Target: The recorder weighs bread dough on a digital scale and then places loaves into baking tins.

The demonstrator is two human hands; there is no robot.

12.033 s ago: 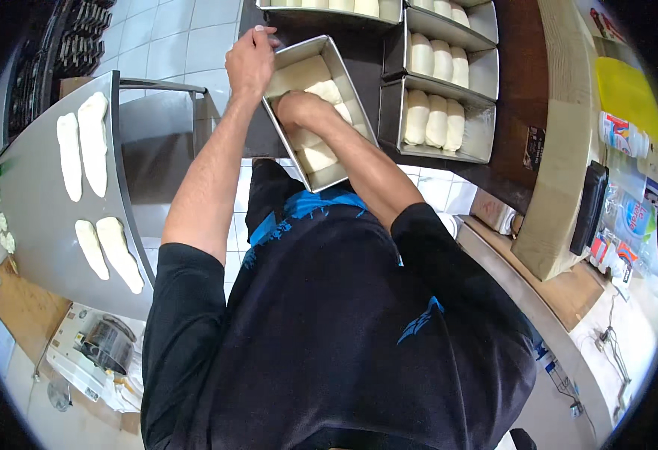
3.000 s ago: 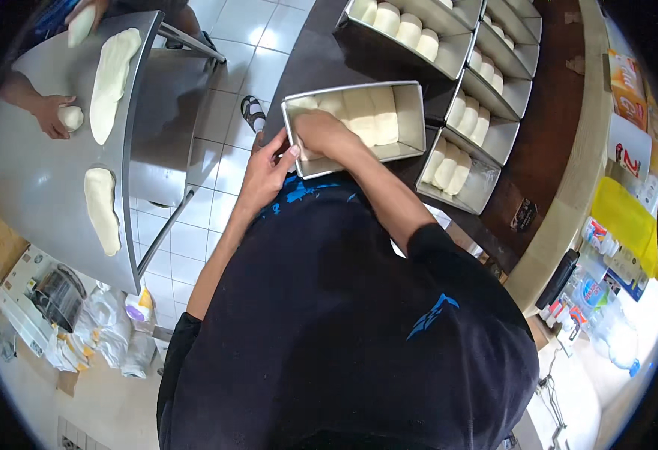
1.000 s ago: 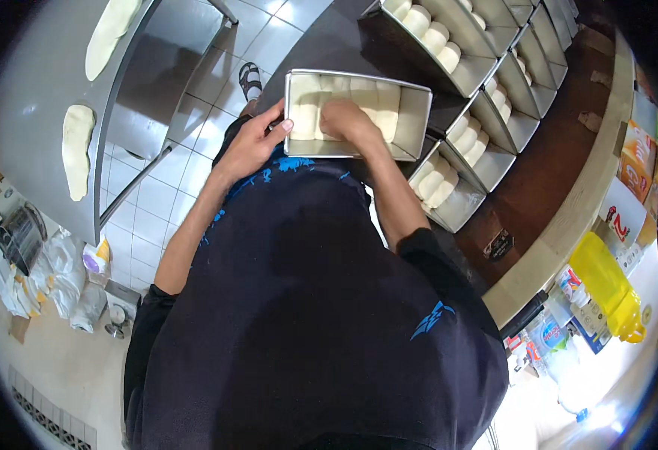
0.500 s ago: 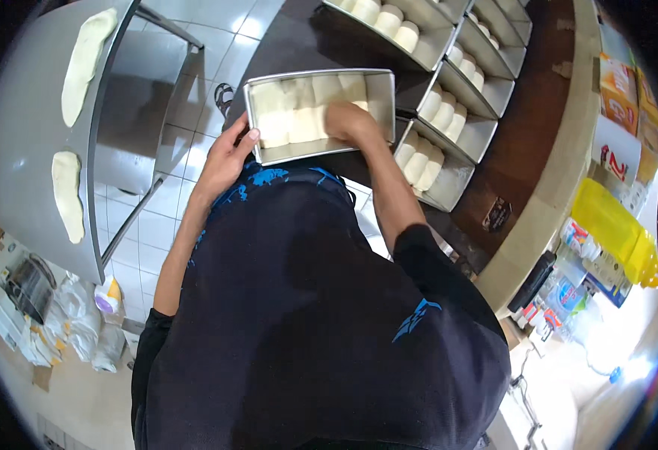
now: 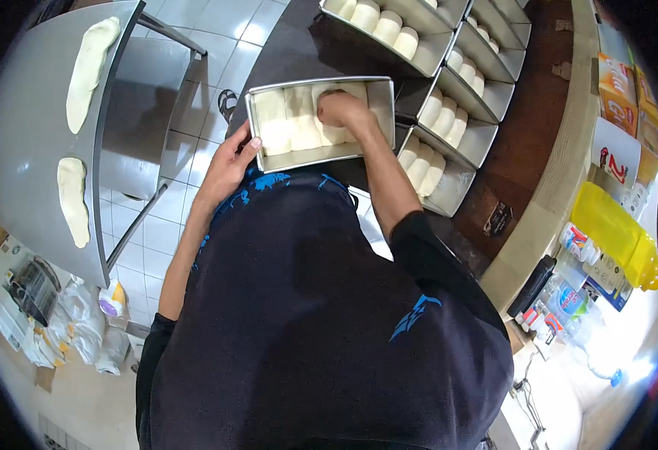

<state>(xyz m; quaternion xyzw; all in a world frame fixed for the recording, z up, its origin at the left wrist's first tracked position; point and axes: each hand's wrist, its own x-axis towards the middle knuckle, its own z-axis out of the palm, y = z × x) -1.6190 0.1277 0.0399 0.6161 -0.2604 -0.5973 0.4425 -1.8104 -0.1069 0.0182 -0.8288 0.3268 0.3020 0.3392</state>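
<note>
A metal loaf pan [image 5: 329,159] is tilted toward me in front of my body, with several rolls of pale dough [image 5: 299,120] side by side in it. My left hand [image 5: 231,161] grips the pan's left end, thumb over the near rim and the other fingers behind the wall. Inside the pan, my right hand [image 5: 342,111] presses closed knuckles onto the dough, right of the middle. Its fingers curl under, and whether they hold anything is hidden. The pan's right end shows bare metal beside the dough.
On the dark counter to the right, several loaf pans [image 5: 449,187] with dough stand in rows. At left, a metal table [image 5: 36,142] bears two long dough strips [image 5: 93,75]. A ledge [image 5: 539,195] with boxes and a yellow bottle [image 5: 614,232] runs along the right.
My right hand has shifted slightly left along the dough, still curled. The left hand keeps its grip on the pan. The whole view has moved down a little.
</note>
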